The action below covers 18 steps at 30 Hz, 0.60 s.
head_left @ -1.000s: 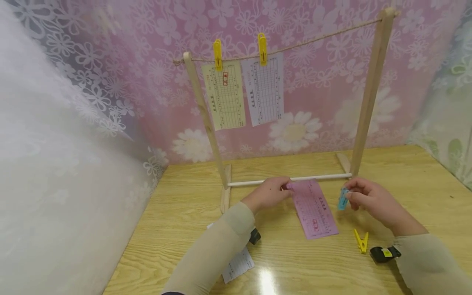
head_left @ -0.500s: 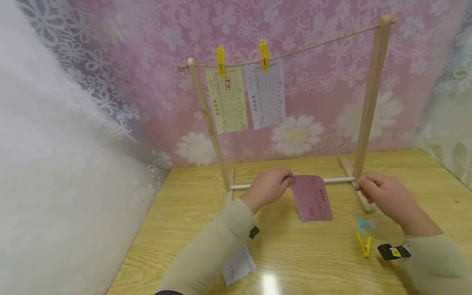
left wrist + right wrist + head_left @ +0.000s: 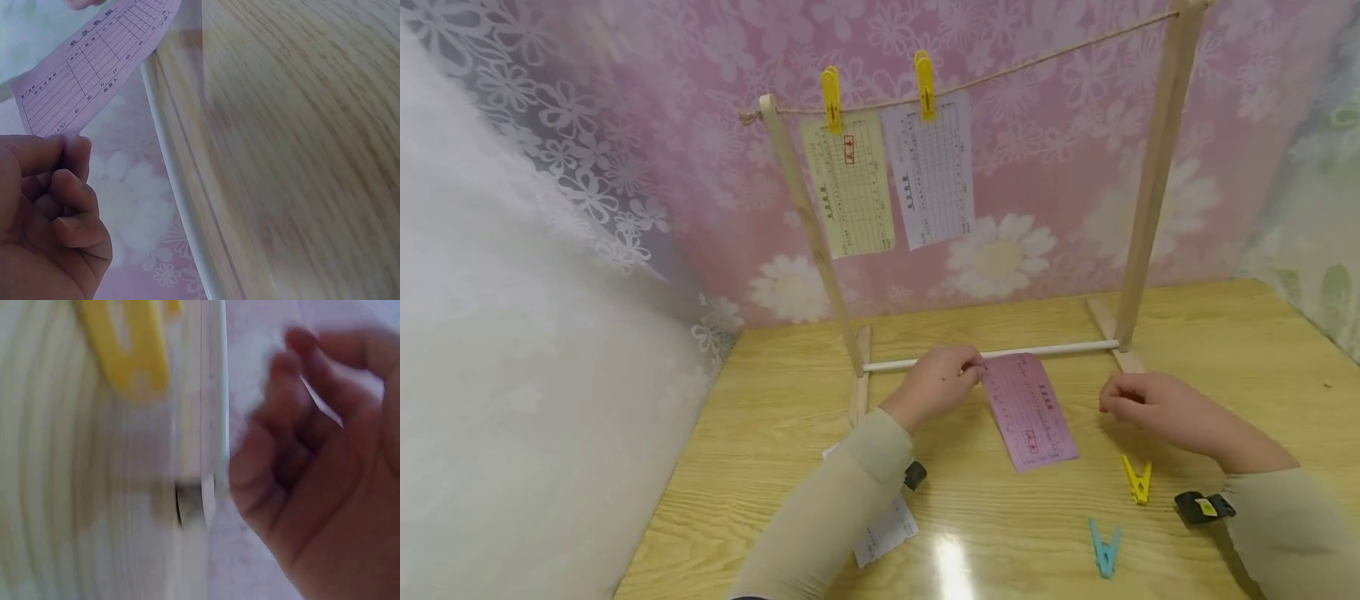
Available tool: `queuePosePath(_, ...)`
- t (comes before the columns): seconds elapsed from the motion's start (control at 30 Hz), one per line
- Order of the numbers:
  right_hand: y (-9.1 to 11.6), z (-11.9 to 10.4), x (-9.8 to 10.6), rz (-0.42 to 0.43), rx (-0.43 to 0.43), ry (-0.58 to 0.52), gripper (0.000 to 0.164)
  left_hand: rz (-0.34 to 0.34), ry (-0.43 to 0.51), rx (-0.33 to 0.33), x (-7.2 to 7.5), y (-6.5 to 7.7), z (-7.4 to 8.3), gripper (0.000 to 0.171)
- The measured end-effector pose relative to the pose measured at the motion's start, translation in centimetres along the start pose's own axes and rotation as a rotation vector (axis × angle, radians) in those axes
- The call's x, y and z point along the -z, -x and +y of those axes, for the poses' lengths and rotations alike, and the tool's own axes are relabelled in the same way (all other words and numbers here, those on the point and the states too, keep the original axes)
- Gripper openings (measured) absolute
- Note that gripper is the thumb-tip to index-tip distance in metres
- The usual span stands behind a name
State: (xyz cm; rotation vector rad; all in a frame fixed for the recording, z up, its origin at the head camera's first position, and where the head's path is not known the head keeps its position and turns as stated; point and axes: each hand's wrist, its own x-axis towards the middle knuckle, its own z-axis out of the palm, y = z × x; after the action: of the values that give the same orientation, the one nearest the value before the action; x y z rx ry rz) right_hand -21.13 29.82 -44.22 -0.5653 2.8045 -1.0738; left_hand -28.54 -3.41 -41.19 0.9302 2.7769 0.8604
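Observation:
My left hand (image 3: 936, 384) pinches the upper left corner of a pink printed slip (image 3: 1032, 412), which hangs tilted above the table. In the left wrist view the pinched slip (image 3: 103, 69) stretches away from thumb and forefinger. To the slip's right, my right hand (image 3: 1161, 414) hovers with loosely curled fingers and nothing visible in them. A yellow clothespin (image 3: 1137, 479) lies on the table just below this hand, and a blue clothespin (image 3: 1105, 550) lies nearer the front. The right wrist view is blurred; a yellow clothespin (image 3: 134, 353) shows beside the right hand (image 3: 325, 450).
Behind the hands stands a wooden frame (image 3: 1153, 183) with a twine line (image 3: 1045, 60) and a white lower bar (image 3: 1067, 349). Yellow clothespins hold a yellow slip (image 3: 850, 187) and a white slip (image 3: 931, 175) on the line. Another white slip (image 3: 886, 533) lies partly under the left forearm.
The blue clothespin has left my right hand, dropped, and now lies on the table nearer the front. My left hand still holds the pink slip, which swung up briefly and hangs lower again.

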Motion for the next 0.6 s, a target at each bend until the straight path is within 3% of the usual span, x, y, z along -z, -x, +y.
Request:
queuePosePath(0.13,1.2,1.5,1.1,-0.160,0.105,-0.040,0.011,-0.013,0.018,-0.016,0.3,-0.2,-0.2,0.017)
queuePosePath(0.33,2.4,3.5,1.2,-0.446,0.202,-0.228,0.033,0.002,-0.001,-0.012,0.5,-0.3,-0.1,0.019)
queuePosePath(0.4,2.5,3.8,1.0,-0.475,0.242,-0.235,0.039,0.015,-0.010,-0.015,0.6,-0.3,-0.1,0.020)
queuePosePath(0.6,2.3,3.7,0.4,-0.430,0.322,-0.166,0.043,0.030,0.015,-0.007,0.7,-0.3,-0.1,0.018)
